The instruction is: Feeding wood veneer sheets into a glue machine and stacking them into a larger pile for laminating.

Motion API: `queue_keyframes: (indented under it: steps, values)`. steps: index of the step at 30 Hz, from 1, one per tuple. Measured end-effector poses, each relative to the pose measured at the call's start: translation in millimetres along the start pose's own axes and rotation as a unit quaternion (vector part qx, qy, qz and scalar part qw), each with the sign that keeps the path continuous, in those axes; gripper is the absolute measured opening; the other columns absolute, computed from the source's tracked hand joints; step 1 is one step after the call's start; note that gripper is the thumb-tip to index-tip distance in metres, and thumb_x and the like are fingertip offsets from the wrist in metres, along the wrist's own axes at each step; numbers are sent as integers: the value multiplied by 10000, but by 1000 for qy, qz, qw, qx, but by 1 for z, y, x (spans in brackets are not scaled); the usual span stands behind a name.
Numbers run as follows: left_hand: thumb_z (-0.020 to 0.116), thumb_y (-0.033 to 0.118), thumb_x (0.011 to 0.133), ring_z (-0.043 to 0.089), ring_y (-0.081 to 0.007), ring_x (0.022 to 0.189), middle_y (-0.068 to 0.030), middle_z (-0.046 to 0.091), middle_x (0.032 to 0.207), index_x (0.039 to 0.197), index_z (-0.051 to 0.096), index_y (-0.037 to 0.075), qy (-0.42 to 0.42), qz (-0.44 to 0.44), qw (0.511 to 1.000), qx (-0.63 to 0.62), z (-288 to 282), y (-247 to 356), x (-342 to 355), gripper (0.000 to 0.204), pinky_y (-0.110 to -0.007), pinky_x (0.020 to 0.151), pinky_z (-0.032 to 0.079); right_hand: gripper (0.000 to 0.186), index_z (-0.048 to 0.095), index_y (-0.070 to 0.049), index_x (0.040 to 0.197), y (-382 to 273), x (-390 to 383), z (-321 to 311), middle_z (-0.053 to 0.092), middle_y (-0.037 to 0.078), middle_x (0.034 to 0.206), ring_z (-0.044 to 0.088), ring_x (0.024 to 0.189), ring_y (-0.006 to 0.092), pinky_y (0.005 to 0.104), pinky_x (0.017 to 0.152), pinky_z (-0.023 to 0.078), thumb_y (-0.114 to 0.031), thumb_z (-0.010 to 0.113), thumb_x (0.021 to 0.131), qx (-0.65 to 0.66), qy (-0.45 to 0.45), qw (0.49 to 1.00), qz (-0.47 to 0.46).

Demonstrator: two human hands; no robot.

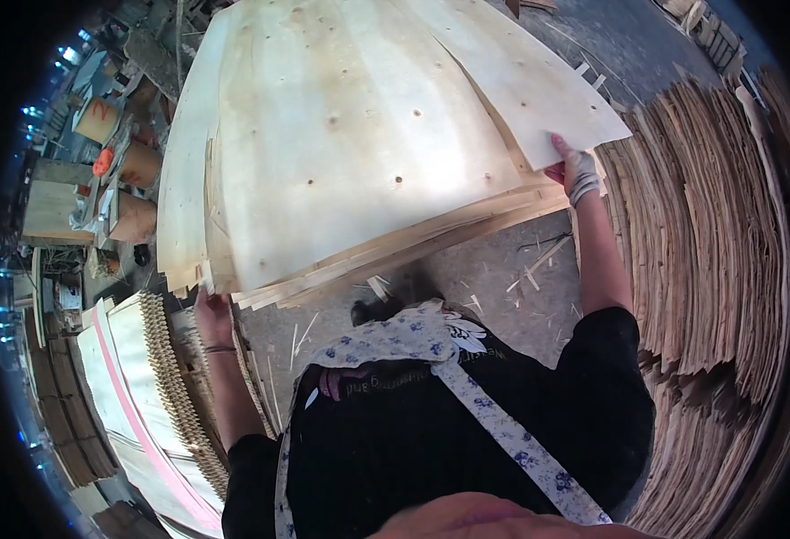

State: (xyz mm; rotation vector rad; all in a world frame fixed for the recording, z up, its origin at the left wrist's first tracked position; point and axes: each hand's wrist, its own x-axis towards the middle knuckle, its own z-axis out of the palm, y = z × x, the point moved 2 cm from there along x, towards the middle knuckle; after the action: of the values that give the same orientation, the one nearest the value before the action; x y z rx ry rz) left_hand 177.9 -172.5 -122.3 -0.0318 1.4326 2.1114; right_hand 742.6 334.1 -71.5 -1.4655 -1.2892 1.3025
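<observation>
A stack of pale wood veneer sheets (pixel 341 135) spreads out in front of me, dotted with small dark knots. My right hand (pixel 577 172), in a greyish fingerless glove or wrap, grips the near right corner of a separate veneer sheet (pixel 539 99), thumb on top. That sheet overlaps the right side of the wide one, leaving a slanting gap along its edge. At the stack's near left corner, my left hand (pixel 213 314) pinches the end of a narrow veneer strip (pixel 218 216). The fingers there are partly hidden beneath the wood.
Tall piles of rough brown veneer (pixel 692 225) rise close on my right. To my left stands another veneer pile (pixel 134 386) with a pink band across it. Tan cylindrical containers (pixel 134 216) and clutter sit farther left. Wood splinters (pixel 532 269) litter the concrete floor.
</observation>
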Motion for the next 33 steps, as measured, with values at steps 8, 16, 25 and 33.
queue_keyframes:
  steps: [8, 16, 25, 33]
  values:
    - [637, 616, 713, 436, -289, 1151, -97, 393, 1299, 1331, 348, 163, 195, -146, 970, -4, -44, -88, -12, 818, -461, 963, 317, 1034, 451, 45, 1292, 68, 37, -16, 440, 207, 1351, 330, 1316, 319, 350, 1090, 247, -797, 456, 693, -460, 58, 885, 38]
    - [622, 692, 690, 249, -337, 1318, -145, 263, 1419, 1443, 183, 180, 191, -164, 968, -20, 9, -122, -44, 1011, -538, 1042, 216, 1275, 300, 58, 1360, 74, 46, -50, 368, 193, 1395, 449, 1214, 335, 416, 1002, 380, -838, 585, 500, -303, 147, 921, 193]
    - [463, 547, 893, 522, -251, 1098, -64, 579, 1174, 1242, 506, 88, -13, -168, 970, -174, 19, -164, -24, 578, -390, 996, 389, 1174, 209, -107, 1415, 148, 51, -26, 366, 203, 1386, 443, 1201, 346, 539, 926, 431, -539, 826, 515, 191, 339, 898, 205]
    - [328, 495, 961, 610, -285, 905, -130, 614, 1040, 1092, 530, 51, 37, -257, 961, 91, 25, -94, -21, 506, -417, 805, 513, 1060, 276, -69, 1398, 151, 35, -30, 454, 228, 1320, 528, 1106, 364, 427, 936, 442, -575, 775, 611, 70, 339, 913, 216]
